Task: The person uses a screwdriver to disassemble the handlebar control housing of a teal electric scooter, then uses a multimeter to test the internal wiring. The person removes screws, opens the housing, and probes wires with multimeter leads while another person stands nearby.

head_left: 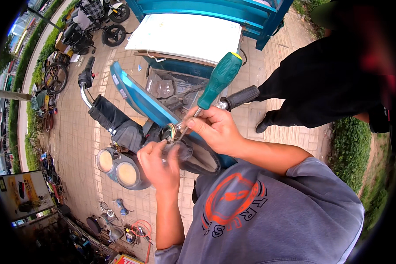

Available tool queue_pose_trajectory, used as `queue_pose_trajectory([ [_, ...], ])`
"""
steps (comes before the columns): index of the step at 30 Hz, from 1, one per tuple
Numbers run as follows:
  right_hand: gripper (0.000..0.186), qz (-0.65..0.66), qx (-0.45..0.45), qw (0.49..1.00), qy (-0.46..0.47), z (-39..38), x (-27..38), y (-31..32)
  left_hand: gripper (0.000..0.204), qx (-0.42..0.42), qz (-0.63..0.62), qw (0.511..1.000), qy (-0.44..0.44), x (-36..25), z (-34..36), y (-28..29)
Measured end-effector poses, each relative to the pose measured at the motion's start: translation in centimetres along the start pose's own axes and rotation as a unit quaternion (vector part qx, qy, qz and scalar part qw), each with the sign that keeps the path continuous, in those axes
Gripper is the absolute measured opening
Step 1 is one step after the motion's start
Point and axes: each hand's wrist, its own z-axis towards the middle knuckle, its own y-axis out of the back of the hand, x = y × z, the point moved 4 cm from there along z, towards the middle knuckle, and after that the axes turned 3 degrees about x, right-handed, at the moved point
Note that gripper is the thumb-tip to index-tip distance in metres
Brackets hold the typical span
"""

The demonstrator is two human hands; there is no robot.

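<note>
Was a tight squeeze around the left hand point(158, 165) and right hand point(218, 130): blue panel point(138, 97) blocking the far side, twin lamps point(127, 174) crowding the left, green screwdriver point(220, 81) sticking up. Black grip point(243, 97) plus someone's dark trousers point(312, 81) took up the right. Left of the handlebar point(86, 94), bare paving point(70, 132) was wide open.

Hands: you are using two, your left hand point(157, 165) and your right hand point(218, 132)
Screwdriver point(220, 81): you are holding one
Round lamps point(127, 174): two are sitting side by side
Handlebar grips point(243, 97): two are capping the handlebar's point(85, 94) ends
White panel point(185, 35): one is lying over the blue box point(180, 67)
Bystander point(312, 83): one is standing near the paving's point(279, 149) right edge
</note>
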Motion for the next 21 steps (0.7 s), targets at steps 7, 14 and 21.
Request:
queue_pose_trajectory([
  [7,0.013,-0.247,0.104,0.952,0.149,-1.6,0.4,0.4,0.034,-0.025,-0.013,0.999,0.018,-0.3,-1.3,-0.1],
  [14,0.015,-0.053,0.021,0.993,0.107,-1.8,0.2,0.4,0.032,-0.035,-0.012,0.999,0.020,-1.1,-0.5,-0.1],
  [21,0.012,-0.156,0.081,0.968,0.178,-0.7,2.1,-0.6,0.029,-0.051,-0.019,0.998,0.020,-0.9,0.4,0.4],
])
